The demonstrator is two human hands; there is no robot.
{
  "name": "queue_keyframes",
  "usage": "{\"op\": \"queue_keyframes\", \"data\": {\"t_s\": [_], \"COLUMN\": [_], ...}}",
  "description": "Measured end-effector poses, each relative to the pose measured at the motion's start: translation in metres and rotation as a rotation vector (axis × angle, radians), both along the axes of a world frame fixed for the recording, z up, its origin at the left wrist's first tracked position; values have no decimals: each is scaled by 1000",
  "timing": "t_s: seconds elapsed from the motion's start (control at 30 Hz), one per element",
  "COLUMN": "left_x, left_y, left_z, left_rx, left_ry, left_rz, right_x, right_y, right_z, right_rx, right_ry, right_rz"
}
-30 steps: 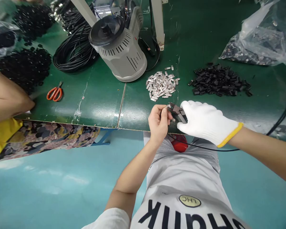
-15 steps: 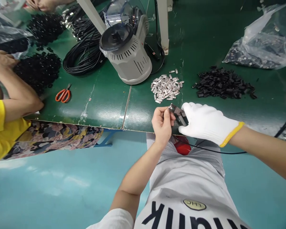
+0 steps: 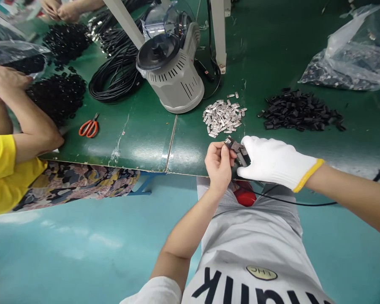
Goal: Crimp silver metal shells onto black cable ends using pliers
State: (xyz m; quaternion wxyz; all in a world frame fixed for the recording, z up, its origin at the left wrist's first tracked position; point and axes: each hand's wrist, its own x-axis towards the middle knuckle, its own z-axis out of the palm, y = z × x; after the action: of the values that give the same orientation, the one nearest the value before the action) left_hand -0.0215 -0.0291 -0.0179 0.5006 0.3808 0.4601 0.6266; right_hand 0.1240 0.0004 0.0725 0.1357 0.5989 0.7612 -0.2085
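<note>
Heads up, the bare left hand point(image 3: 218, 166) has its fingers point(image 3: 215, 150) pinched narrow on a small dark metal connector piece point(image 3: 237, 147), just over the edge of the green bench point(image 3: 139, 145), and the white knit-gloved right hand point(image 3: 274, 162) is pressed against it too. A slip could drop that tiny part onto the teal floor point(image 3: 82, 249), or a snag on the thin black cable point(image 3: 291, 202) could yank it loose.

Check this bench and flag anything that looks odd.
The right hand wears a white knit glove with a yellow cuff, while the left hand is bare, an uneven match. The green workbench also shows white scuff marks near its seam.
</note>
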Motion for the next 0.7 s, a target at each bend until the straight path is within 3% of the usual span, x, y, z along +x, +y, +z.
{"op": "queue_keyframes", "data": {"t_s": [0.37,0.7], "left_x": [-3,-4], "left_y": [0,0], "left_z": [4,-1], "left_rx": [-2,6], "left_ry": [26,69], "left_rz": [-28,-31], "right_x": [-8,-8], "right_y": [-5,-9], "right_z": [-5,-9], "right_rx": [70,64], "right_ry": [32,6], "right_rz": [-30,-14]}}
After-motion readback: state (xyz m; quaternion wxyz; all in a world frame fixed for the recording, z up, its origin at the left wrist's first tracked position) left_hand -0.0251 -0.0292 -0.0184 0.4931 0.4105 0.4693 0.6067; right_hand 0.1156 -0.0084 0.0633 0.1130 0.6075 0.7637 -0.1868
